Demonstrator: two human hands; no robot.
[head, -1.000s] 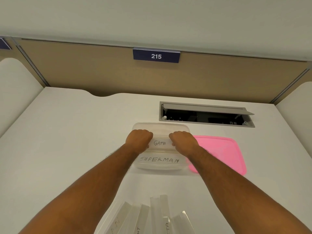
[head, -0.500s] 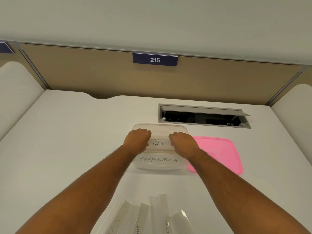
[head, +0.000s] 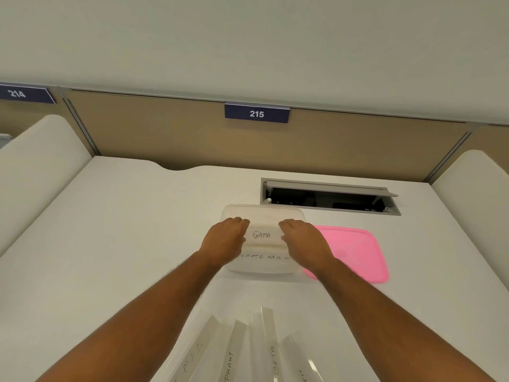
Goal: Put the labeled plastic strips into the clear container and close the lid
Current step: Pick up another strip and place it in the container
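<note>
Your left hand [head: 223, 242]: palm down, fingers curled, pinching the left end of the clear plastic strip lettered "GAMA" [head: 262, 235].

Your right hand [head: 302, 242]: palm down, fingers curled, pinching the right end of the same strip. The two hands sit level, apart, with the lettering showing between them.

"GAMA" strip: held crosswise over the open mouth of the clear rectangular plastic container [head: 263, 215]; whether it touches the container floor cannot be told.

Second clear strip with partly hidden lettering [head: 263, 257]: lies inside the container at 6 o'clock from the "GAMA" strip, its text cut off by the near wall.

Clear container: stands on the white bench [head: 124, 230], lid off, at centre of view.

Pink rounded-rectangle plastic lid [head: 358, 252]: flat on the bench at 3 o'clock from the container, its left edge under your right wrist and just beside the container.

Remaining clear labelled strips, four in a fan [head: 248, 351]: on the bench at 6 o'clock, between your forearms, well apart from the container; lettering only partly legible.

Grey metal cable hatch, flap open [head: 330, 197]: set in the bench at 1 o'clock from the container.

Navy number plate "215" [head: 256, 113]: on the tan partition [head: 165, 139] at 12 o'clock.
</note>
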